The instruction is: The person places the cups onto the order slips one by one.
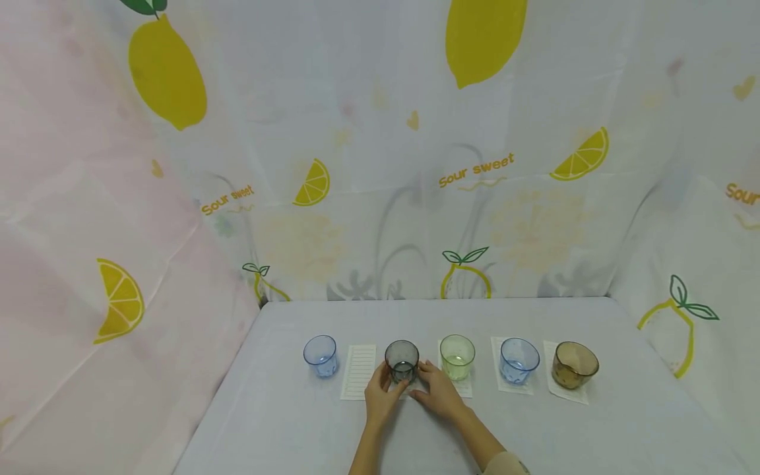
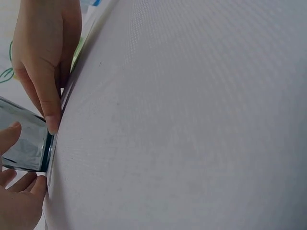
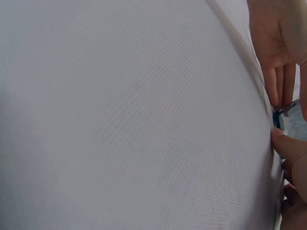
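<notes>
A grey glass cup (image 1: 402,361) stands near the middle of the table, on a slip of paper mostly hidden beneath it. My left hand (image 1: 380,396) holds the cup from the left, its thumb in front and its fingers along the side. From the right, my right hand (image 1: 441,392) reaches to the lower part of the cup, fingers extended. In the left wrist view the right thumb (image 2: 52,122) points straight down at the base of the cup (image 2: 24,139). The right wrist view shows both hands close about the base, with much of the cup cut off.
To the left lie a blue glass cup (image 1: 321,357) and a lined paper slip (image 1: 359,373). On the right, a green cup (image 1: 457,358), another blue cup (image 1: 519,361) and a brown cup (image 1: 574,365) each stand on paper. A lemon-print cloth (image 1: 368,231) hangs behind the white table (image 1: 285,429).
</notes>
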Demonstrator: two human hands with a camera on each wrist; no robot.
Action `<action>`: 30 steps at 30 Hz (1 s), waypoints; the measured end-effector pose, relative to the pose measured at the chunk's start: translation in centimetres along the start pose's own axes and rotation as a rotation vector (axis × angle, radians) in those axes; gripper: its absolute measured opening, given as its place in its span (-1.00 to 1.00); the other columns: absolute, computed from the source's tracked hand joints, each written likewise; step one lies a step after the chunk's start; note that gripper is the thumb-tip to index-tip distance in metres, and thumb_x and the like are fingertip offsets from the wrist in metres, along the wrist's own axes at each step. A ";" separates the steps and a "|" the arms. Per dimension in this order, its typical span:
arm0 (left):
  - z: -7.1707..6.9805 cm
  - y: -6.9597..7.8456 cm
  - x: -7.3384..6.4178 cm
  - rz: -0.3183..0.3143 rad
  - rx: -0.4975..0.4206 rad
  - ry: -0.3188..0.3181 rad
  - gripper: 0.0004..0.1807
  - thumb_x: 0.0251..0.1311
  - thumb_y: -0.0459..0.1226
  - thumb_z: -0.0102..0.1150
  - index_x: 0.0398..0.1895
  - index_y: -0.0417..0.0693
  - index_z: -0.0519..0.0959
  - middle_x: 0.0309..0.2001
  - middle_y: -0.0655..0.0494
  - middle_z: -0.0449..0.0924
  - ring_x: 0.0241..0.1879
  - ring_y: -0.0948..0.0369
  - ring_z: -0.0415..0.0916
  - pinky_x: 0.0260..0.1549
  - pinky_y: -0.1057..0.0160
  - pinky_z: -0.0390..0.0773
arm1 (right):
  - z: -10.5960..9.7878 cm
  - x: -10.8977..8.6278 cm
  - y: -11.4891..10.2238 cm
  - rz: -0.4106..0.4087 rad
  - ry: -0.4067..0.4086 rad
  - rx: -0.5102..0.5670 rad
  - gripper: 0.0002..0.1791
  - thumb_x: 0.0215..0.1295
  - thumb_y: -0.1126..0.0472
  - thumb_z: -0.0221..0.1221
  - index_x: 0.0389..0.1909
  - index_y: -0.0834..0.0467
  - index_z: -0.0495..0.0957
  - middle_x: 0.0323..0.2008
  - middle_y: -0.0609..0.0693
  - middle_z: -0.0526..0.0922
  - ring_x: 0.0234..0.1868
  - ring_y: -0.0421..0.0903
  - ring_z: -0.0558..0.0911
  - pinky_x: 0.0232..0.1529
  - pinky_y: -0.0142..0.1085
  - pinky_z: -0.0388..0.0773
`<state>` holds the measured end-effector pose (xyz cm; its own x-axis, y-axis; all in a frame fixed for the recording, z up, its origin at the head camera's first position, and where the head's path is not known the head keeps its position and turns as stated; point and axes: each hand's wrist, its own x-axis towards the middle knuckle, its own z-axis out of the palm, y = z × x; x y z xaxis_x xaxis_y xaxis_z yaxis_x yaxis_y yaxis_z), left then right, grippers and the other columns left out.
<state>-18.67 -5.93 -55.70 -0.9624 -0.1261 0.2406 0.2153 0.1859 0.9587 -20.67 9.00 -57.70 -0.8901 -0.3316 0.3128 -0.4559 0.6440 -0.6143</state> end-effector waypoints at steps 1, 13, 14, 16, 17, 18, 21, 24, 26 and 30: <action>-0.1 0.5 -0.1 -0.003 -0.006 -0.004 -0.37 -0.05 -0.56 0.31 0.10 -0.67 0.27 0.04 -0.61 0.35 0.07 -0.38 0.36 0.06 -0.10 0.41 | 0.0 0.0 0.0 0.000 0.000 0.003 -0.45 0.02 0.25 0.35 -0.04 0.55 0.49 0.07 0.36 0.51 0.17 0.37 0.40 0.15 0.16 0.34; -1.5 -0.9 -0.3 -0.028 -0.106 0.057 -0.23 -0.11 -0.45 0.42 0.21 -0.50 0.27 0.14 -0.53 0.32 0.18 -0.31 0.30 0.13 -0.02 0.38 | -0.5 -0.9 -0.4 0.051 0.081 0.073 -0.45 0.05 0.20 0.33 -0.04 0.53 0.49 0.02 0.41 0.53 0.11 0.33 0.47 0.14 0.13 0.35; -1.9 -0.6 -0.2 -0.015 -0.098 0.065 -0.23 -0.11 -0.45 0.42 0.20 -0.50 0.27 0.14 -0.53 0.33 0.17 -0.31 0.31 0.13 -0.03 0.38 | -0.6 -0.9 -0.5 0.054 0.087 0.078 -0.45 0.05 0.20 0.33 -0.04 0.52 0.49 0.02 0.41 0.53 0.09 0.32 0.48 0.13 0.13 0.36; -2.7 -0.2 -0.2 -0.004 -0.084 0.090 -0.25 -0.12 -0.45 0.42 0.18 -0.50 0.30 0.13 -0.51 0.35 0.16 -0.30 0.33 0.12 -0.03 0.39 | -0.9 -0.9 -0.6 0.063 0.103 0.085 -0.45 0.06 0.20 0.33 -0.03 0.52 0.49 0.01 0.40 0.54 0.08 0.29 0.51 0.12 0.10 0.39; -3.1 0.1 -0.2 0.001 -0.076 0.105 -0.26 -0.12 -0.46 0.42 0.17 -0.49 0.31 0.12 -0.50 0.37 0.15 -0.29 0.35 0.12 -0.02 0.41 | -1.1 -0.9 -0.8 0.060 0.116 0.090 -0.46 0.06 0.20 0.33 -0.04 0.52 0.49 -0.01 0.40 0.55 0.06 0.29 0.52 0.11 0.09 0.41; -3.5 0.3 -0.2 0.003 -0.068 0.121 -0.28 -0.12 -0.46 0.42 0.16 -0.48 0.32 0.11 -0.47 0.38 0.14 -0.27 0.36 0.11 -0.01 0.42 | -1.3 -1.0 -1.0 0.057 0.132 0.101 -0.46 0.05 0.21 0.33 -0.04 0.51 0.49 -0.02 0.40 0.55 0.05 0.29 0.53 0.09 0.09 0.42; -4.9 1.5 -0.4 0.007 -0.046 0.180 -0.33 -0.13 -0.50 0.41 0.12 -0.48 0.35 0.06 -0.42 0.44 0.09 -0.25 0.42 0.08 -0.03 0.45 | -2.0 -1.0 -1.6 0.031 0.198 0.120 -0.49 0.02 0.23 0.35 -0.06 0.50 0.52 -0.06 0.36 0.59 -0.01 0.27 0.57 0.04 0.06 0.48; -6.4 3.1 -0.7 0.032 0.000 0.245 -0.39 -0.14 -0.53 0.39 0.04 -0.52 0.38 -0.03 -0.38 0.49 0.00 -0.24 0.48 0.00 -0.07 0.49 | -2.5 -1.0 -2.5 -0.001 0.263 0.145 -0.50 0.00 0.25 0.36 -0.08 0.48 0.53 -0.09 0.33 0.62 -0.05 0.25 0.60 -0.01 0.04 0.52; -7.5 3.9 -0.8 0.060 0.045 0.283 -0.44 -0.14 -0.54 0.38 0.00 -0.53 0.39 -0.08 -0.34 0.52 -0.07 -0.14 0.53 -0.06 -0.06 0.53 | -2.7 -0.9 -3.1 -0.028 0.302 0.154 -0.52 -0.01 0.27 0.36 -0.08 0.47 0.54 -0.11 0.32 0.63 -0.07 0.23 0.61 -0.04 0.03 0.54; -9.5 3.2 -0.4 0.105 0.105 0.361 -0.45 -0.13 -0.53 0.39 0.00 -0.49 0.41 -0.11 -0.29 0.53 -0.18 0.24 0.54 -0.16 0.18 0.62 | -3.2 -0.4 -4.3 -0.092 0.377 0.154 -0.52 -0.03 0.29 0.38 -0.09 0.47 0.54 -0.12 0.30 0.64 -0.08 0.20 0.63 -0.08 -0.01 0.57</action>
<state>-16.01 -14.54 -51.30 -0.8117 -0.4328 0.3922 0.2734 0.3119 0.9099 -18.40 8.57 -52.89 -0.7970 -0.0885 0.5974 -0.5534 0.5031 -0.6638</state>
